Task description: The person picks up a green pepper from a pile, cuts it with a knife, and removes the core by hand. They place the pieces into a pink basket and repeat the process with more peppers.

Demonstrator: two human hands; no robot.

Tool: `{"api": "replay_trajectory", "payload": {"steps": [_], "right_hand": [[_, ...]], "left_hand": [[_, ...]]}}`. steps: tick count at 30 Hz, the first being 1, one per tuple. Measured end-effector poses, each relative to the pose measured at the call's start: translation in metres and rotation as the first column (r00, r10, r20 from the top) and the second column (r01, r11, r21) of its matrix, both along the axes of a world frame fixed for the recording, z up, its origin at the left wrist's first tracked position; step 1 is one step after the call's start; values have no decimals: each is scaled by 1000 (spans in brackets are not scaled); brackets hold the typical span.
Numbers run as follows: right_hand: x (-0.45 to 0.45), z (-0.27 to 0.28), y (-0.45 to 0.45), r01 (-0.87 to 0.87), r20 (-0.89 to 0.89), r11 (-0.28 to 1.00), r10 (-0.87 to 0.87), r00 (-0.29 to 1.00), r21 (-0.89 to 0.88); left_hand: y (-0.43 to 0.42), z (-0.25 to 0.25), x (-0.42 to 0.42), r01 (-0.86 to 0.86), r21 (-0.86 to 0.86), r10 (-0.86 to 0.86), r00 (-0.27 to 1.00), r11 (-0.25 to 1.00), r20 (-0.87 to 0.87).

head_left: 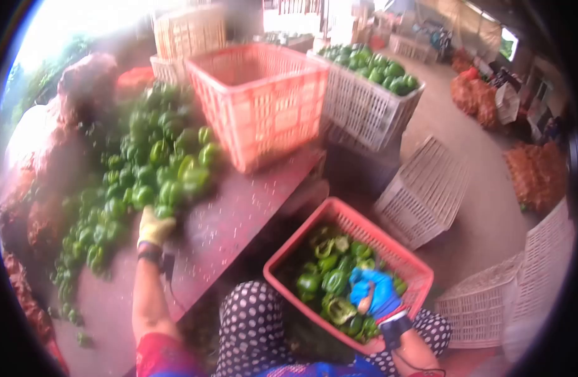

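My left hand (155,227), in a pale yellow glove, reaches to the near edge of a heap of green peppers (144,147) on a reddish table (220,213). Its fingers touch or lie just beside a pepper; the fingertips are blurred. My right hand (374,294), in a blue glove, is over a red crate (292,242) in front of me. Its fingers are curled round a small brownish thing that I cannot make out. Beneath it in the crate lie green peppers (334,281), some of them broken open.
A tall pinkish-red crate (257,107) stands on the table's far part. Behind it, a white crate (370,116) is full of peppers. Another white crate (425,191) rests on the floor, with more crates (480,308) at right. Full net sacks (537,176) lie farther off.
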State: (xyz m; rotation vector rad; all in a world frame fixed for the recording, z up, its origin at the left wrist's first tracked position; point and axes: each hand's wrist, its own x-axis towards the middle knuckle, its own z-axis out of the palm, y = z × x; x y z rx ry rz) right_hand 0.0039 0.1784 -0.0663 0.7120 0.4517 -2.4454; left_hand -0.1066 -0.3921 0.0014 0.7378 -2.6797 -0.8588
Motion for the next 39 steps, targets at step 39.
{"api": "replay_trajectory", "payload": {"steps": [39], "right_hand": [[31, 46, -45, 512, -157, -359, 680, 716, 781]], "left_hand": [[354, 39, 87, 297, 951, -720, 678, 87, -146]]}}
